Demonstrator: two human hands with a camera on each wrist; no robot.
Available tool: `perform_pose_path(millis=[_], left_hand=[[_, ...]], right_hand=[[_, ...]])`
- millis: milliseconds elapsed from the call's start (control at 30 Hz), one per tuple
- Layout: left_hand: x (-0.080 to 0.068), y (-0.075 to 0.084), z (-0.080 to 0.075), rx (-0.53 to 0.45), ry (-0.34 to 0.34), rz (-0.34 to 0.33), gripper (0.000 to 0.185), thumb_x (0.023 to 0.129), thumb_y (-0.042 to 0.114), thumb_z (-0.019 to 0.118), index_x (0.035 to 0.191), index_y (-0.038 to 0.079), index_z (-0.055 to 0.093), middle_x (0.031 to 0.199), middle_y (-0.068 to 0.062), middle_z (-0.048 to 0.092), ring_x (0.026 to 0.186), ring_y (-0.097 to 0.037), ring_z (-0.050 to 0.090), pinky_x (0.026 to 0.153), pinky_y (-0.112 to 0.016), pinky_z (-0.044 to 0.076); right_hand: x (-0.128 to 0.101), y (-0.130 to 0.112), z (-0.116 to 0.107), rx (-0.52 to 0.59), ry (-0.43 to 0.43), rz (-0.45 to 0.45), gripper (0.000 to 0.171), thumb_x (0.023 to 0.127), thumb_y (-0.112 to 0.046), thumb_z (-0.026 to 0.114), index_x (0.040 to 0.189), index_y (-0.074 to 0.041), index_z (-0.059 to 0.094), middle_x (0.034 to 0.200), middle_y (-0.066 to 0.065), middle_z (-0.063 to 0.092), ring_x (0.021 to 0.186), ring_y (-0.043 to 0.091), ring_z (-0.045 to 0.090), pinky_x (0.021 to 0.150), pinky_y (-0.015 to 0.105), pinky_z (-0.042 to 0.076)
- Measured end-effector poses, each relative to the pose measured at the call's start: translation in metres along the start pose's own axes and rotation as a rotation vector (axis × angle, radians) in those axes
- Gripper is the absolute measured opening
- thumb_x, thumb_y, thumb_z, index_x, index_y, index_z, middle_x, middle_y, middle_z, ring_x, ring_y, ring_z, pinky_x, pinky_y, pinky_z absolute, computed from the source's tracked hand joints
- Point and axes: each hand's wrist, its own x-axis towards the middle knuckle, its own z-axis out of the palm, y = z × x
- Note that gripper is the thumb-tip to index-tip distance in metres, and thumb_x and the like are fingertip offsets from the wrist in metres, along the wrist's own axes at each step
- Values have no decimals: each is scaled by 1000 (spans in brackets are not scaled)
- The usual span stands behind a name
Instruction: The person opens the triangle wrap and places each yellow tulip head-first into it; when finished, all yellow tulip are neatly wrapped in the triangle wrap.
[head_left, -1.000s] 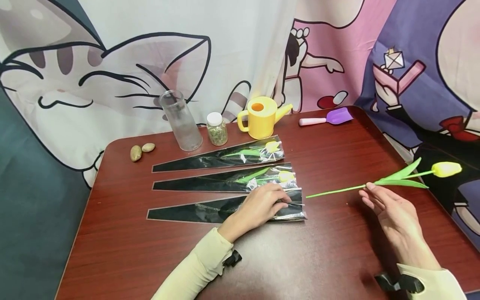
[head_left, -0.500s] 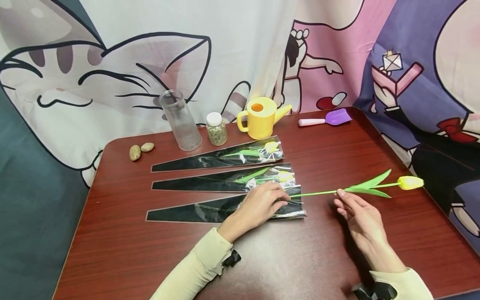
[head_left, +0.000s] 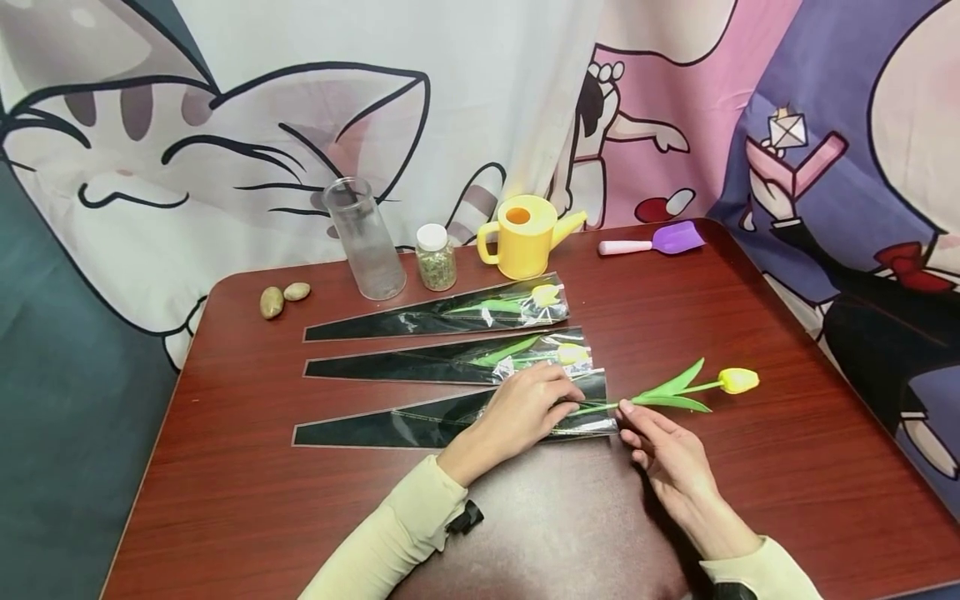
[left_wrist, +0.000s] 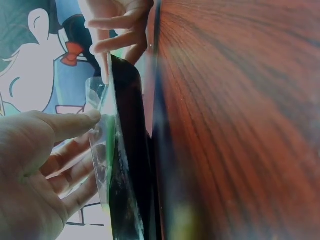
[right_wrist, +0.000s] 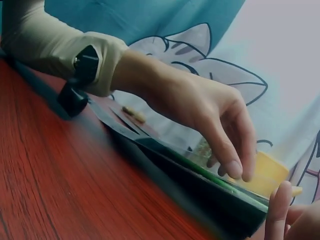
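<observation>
My right hand (head_left: 671, 458) pinches a yellow tulip (head_left: 667, 392) by its green stem, just below the leaves. The bloom points right, and the stem's lower part lies within the mouth of the nearest black-backed flower sleeve (head_left: 375, 431). Over that sleeve's wide end, my left hand (head_left: 521, 408) pinches its clear film between thumb and fingers. In the left wrist view the clear film (left_wrist: 97, 170) stands away from the dark backing, with the green stem (left_wrist: 110, 142) between them. The stem's tip is hidden under my left hand in the head view.
Behind lie two more sleeves, a middle one (head_left: 390, 369) and a far one (head_left: 375, 327), each holding a yellow tulip. Along the back stand a clear vase (head_left: 367, 250), a lidded jar (head_left: 437, 262), a yellow watering can (head_left: 523, 242) and a purple shovel (head_left: 675, 239). Two stones (head_left: 272, 302) lie left.
My right hand has moved left with the tulip, bringing its stem from outside the nearest sleeve into the wide mouth. My left hand has stayed in place on the sleeve.
</observation>
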Motion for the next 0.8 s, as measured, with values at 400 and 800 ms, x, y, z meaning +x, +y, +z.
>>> perform_pose_path(millis=[400,800], left_hand=[[0,1,3,60,-53,8,9,91,25,72,98,21,77,95,10,63,89,-6,56,79,-21,47],[-1,1,3,56,-68,1,9,92,24,71,98,20,77,97,9,64,93,-8,58,83,-24,47]], right_hand=[[3,4,6,-129,18,99,6,91,-18,73,90,-15,78,79,-3,71,58,2,60,45,15,42],[1,3,1,-196,17,-22,14,88,-17,75,99,-9,78,84,1,72,61,6,63,45,17,46]])
